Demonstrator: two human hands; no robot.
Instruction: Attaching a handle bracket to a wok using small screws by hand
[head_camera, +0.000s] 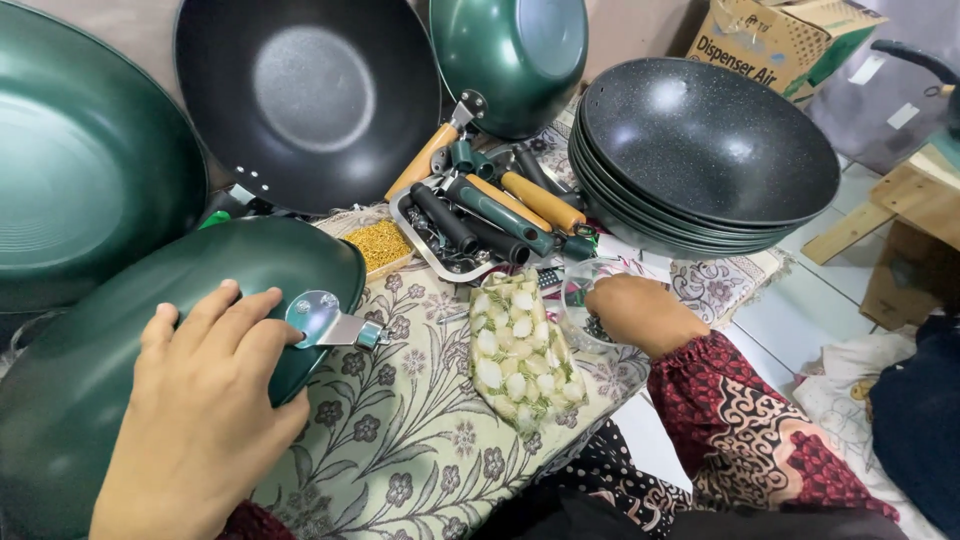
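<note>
Left hand (205, 400) at 8 o'clock, fingers spread flat on an upturned green wok (120, 340) by its metal handle bracket (325, 322). Right hand (635, 312) at 4 o'clock reaches into a clear plastic bag (590, 300); grip can't be told. Tray of handles (490, 215) at 12, stacked black woks (700, 155) at 2.

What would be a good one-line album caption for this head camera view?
Left hand rests on an upturned green wok; right hand reaches into a clear bag beside loose handles.

Head cam only, looks steeply down, close over lap, floor cloth (420, 440).
</note>
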